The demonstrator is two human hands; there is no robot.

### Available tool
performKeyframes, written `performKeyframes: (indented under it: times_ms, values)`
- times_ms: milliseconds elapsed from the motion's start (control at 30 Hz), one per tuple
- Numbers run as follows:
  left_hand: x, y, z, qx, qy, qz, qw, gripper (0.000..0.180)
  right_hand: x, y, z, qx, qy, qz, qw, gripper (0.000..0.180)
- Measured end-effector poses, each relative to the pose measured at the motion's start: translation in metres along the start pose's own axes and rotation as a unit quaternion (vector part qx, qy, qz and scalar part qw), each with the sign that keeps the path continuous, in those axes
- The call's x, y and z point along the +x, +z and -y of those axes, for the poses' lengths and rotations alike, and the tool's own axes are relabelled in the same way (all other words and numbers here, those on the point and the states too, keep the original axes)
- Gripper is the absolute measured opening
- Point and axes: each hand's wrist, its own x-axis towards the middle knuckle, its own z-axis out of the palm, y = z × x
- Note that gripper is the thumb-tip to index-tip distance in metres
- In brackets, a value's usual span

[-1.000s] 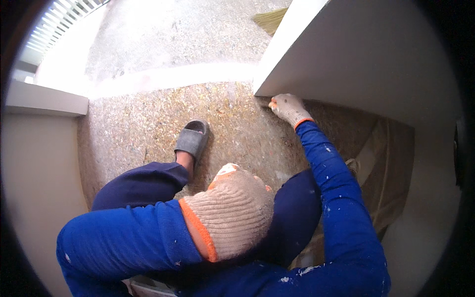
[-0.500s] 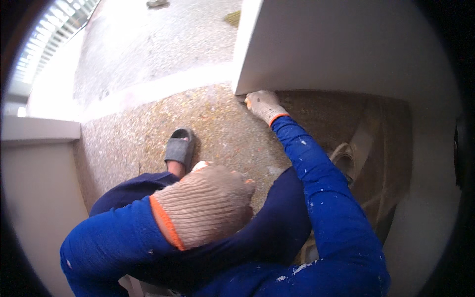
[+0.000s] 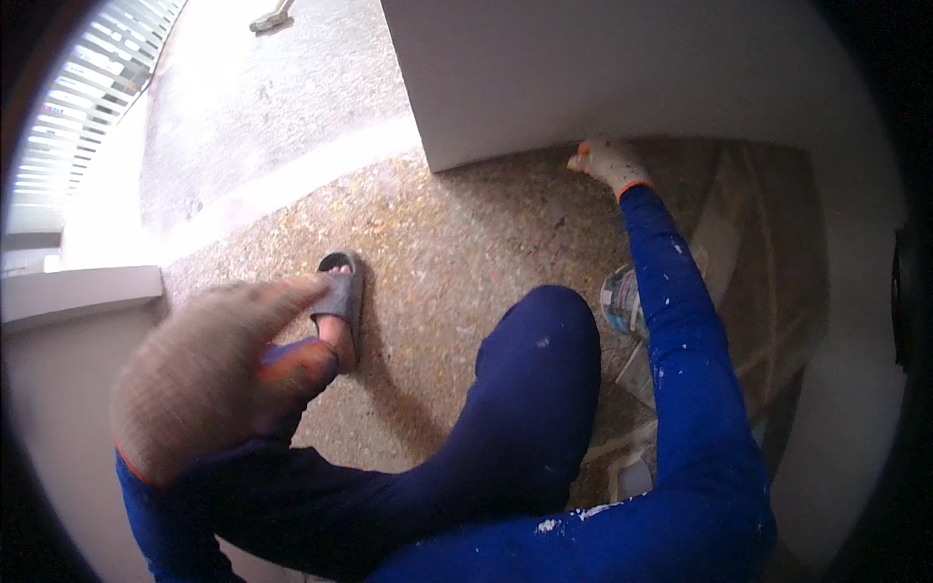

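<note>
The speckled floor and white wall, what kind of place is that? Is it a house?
Probably a house or building being painted or fixed up. The white wall meets a speckled stone floor dotted with pale splashes. The right hand, gloved, reaches the wall's bottom edge, and the blue sleeve is paint-flecked.

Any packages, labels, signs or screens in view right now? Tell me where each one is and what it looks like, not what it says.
Clear plastic bottle: on the speckled floor just left of the right forearm, rounded, see-through with a bluish band that may be a label; too blurred to be sure.
White container: on the floor by the right elbow, mostly hidden, kind unclear.
No signs or screens show.
</note>
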Motion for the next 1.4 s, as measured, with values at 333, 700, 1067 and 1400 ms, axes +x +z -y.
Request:
performKeyframes:
  times_ms: [333, 700, 1067, 1400]
  values:
    - [-0.042, -0.029, 0.052, -0.032, -0.18, -0.177, 0.967, 0.052, -0.123, -0.017, 0.031, 0.037, -0.026, 0.068, 0.997, 0.041]
    - [0.198, 0.029, 0.006, 0.017, 0.209, 0.045, 0.977, 0.038, -0.215, -0.044, -0.039, 0.224, -0.026, -0.137, 0.965, 0.053]
    - [0.439, 0.102, -0.105, 0.152, 0.432, 0.126, 0.88, 0.039, -0.378, -0.164, -0.109, 0.194, 0.315, -0.281, 0.886, 0.046]
    - [0.5, 0.148, -0.11, 0.166, 0.56, 0.039, 0.811, 0.032, -0.575, -0.144, -0.175, 0.518, 0.512, -0.224, 0.648, 0.05]
